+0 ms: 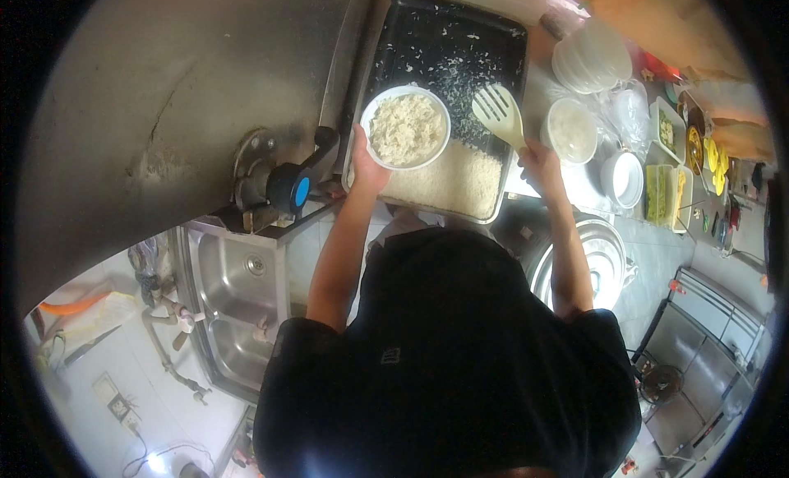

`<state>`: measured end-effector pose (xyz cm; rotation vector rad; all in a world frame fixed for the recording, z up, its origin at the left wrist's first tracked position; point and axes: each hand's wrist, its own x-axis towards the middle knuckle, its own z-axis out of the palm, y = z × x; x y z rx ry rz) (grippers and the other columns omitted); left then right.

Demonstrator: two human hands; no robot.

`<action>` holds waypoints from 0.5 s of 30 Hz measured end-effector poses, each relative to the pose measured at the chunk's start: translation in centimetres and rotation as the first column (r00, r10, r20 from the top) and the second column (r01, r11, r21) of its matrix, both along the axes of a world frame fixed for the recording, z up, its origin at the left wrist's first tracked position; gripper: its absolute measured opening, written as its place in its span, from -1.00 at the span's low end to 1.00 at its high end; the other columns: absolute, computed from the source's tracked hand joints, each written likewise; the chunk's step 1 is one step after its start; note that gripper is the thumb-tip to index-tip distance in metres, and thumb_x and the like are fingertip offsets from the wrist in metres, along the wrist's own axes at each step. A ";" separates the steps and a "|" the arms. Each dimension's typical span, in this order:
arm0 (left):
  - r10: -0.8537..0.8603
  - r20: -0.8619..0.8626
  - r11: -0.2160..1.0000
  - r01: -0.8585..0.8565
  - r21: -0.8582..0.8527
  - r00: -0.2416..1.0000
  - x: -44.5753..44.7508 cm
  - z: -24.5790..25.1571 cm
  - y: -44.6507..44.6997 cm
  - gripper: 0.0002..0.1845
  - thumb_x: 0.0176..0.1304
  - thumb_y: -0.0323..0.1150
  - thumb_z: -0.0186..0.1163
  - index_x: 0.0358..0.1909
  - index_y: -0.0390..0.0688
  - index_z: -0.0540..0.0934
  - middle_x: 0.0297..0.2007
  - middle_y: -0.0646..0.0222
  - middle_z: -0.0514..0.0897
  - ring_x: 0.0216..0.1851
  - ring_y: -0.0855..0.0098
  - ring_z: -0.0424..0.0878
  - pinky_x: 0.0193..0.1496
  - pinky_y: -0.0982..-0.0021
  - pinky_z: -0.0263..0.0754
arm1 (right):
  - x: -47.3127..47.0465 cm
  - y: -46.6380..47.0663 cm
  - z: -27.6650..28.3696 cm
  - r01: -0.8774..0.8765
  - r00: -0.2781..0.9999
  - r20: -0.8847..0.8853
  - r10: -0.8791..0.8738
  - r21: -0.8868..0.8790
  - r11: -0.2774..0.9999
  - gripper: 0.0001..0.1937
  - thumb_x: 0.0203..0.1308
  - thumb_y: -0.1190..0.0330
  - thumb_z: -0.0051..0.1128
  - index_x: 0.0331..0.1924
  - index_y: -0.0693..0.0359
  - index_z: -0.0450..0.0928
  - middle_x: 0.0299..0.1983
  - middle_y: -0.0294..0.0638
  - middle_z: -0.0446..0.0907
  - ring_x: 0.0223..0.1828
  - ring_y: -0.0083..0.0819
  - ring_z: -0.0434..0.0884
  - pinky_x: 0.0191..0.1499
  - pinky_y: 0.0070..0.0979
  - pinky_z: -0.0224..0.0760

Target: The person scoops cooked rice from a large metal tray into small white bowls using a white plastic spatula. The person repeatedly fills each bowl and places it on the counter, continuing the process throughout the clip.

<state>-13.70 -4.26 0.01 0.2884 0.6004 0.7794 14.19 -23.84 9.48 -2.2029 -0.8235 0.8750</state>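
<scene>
My left hand [370, 165] grips a round white bowl [365, 123] by its left side. Cooked rice [408, 128] fills the bowl. In my right hand [542, 170] is the handle of a pale slotted spatula [498, 111], its head tilted up and apart from the bowl. Both are over a dark rectangular metal tray [453, 25]. A layer of rice [465, 176] covers the tray's near end, and loose grains are scattered over its far part. The bowl hides part of the tray's left half.
To the right stand stacked plastic bowls [592, 59], another translucent bowl [570, 131], a white bowl [622, 179] and containers of green food [659, 194]. A steel cabinet [203, 77] with a black latch handle [286, 188] rises at left. A double sink [237, 281] is behind it; a round metal lid [598, 256] sits at my right.
</scene>
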 end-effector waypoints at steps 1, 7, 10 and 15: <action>-0.006 0.033 0.999 0.007 -0.044 0.999 0.1 0.1 0.0 -0.22 0.56 0.25 -0.20 0.47 -0.20 0.32 0.39 0.15 0.46 0.40 0.16 0.42 0.47 0.06 0.30 | 0.6 -0.3 -2.3 -0.004 0.998 0.065 0.002 0.023 1.000 -0.73 0.37 0.33 0.03 -0.02 0.25 0.68 -0.39 0.16 0.66 -0.37 -0.02 0.70 -0.25 -0.17 0.49; -0.071 0.076 0.989 0.080 -0.125 0.995 1.0 1.9 -0.5 -0.16 0.46 0.37 -0.13 0.48 -0.10 0.34 0.41 0.16 0.43 0.42 0.09 0.39 0.45 -0.08 0.30 | -1.0 0.3 -3.3 -0.009 0.999 -0.049 0.010 0.012 1.000 -0.71 0.32 0.36 0.04 -0.02 0.34 0.68 -0.46 0.04 0.64 -0.43 -0.20 0.70 -0.31 -0.27 0.52; -0.043 0.081 0.990 0.053 -0.132 0.996 1.4 1.4 -0.8 -0.16 0.44 0.37 -0.11 0.47 -0.08 0.36 0.41 0.16 0.44 0.43 0.08 0.38 0.45 -0.09 0.30 | -0.6 -0.4 -2.7 -0.004 0.994 -0.109 0.002 -0.014 1.000 -0.70 0.33 0.33 0.02 -0.07 0.36 0.69 -0.51 -0.17 0.62 -0.50 -0.45 0.65 -0.42 -0.40 0.52; -0.050 -0.006 0.998 0.050 0.039 0.999 0.9 0.2 -0.5 -0.20 0.48 0.29 -0.07 0.46 -0.16 0.35 0.38 0.10 0.47 0.39 0.10 0.44 0.44 -0.01 0.34 | 2.0 -2.5 -7.9 -0.138 0.963 0.212 0.164 -0.132 0.982 -0.72 0.34 0.27 0.07 -0.19 0.32 0.71 -0.45 -0.01 0.68 -0.45 -0.19 0.70 -0.29 -0.25 0.56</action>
